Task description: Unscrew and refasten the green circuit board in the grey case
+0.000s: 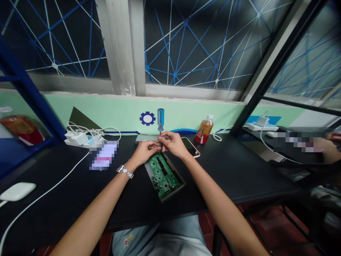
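A green circuit board (pixel 163 175) lies in an open metal case on the black desk (pixel 234 170), straight in front of me. A screwdriver with a blue handle (pixel 160 120) stands upright over the board's far end, tip down. My right hand (pixel 173 143) pinches its shaft just below the handle. My left hand (pixel 146 150), a metal watch on its wrist, meets the right one at the shaft, fingertips on it or on something small that I cannot make out.
A grey metal cover (pixel 146 138) lies behind the board. A bottle of amber drink (pixel 204 130) stands to the right, near a phone cable. A white power strip with chargers (pixel 80 138) sits at the left, a white pad (pixel 17 191) near the left edge.
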`<action>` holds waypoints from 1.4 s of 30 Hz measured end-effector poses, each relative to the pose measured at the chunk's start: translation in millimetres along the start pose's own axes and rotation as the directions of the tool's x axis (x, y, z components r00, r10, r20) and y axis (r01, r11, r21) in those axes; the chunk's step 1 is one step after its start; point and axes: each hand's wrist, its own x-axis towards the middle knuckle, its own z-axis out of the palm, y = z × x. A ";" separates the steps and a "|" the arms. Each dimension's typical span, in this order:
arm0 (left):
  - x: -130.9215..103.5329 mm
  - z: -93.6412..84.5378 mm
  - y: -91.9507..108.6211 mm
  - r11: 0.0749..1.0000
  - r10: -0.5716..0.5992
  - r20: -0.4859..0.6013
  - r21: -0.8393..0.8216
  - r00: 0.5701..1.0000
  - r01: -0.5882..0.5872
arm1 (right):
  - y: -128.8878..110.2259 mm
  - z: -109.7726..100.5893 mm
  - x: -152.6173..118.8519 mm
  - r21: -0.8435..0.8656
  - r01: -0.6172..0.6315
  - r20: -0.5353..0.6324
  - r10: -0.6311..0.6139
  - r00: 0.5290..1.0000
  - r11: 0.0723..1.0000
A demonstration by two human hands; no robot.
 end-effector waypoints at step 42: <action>0.5 13.1 -6.4 0.999 0.006 0.009 -0.045 1.000 -0.005 | 7.2 -2.1 -1.6 -0.132 0.069 -0.080 -0.080 0.994 0.989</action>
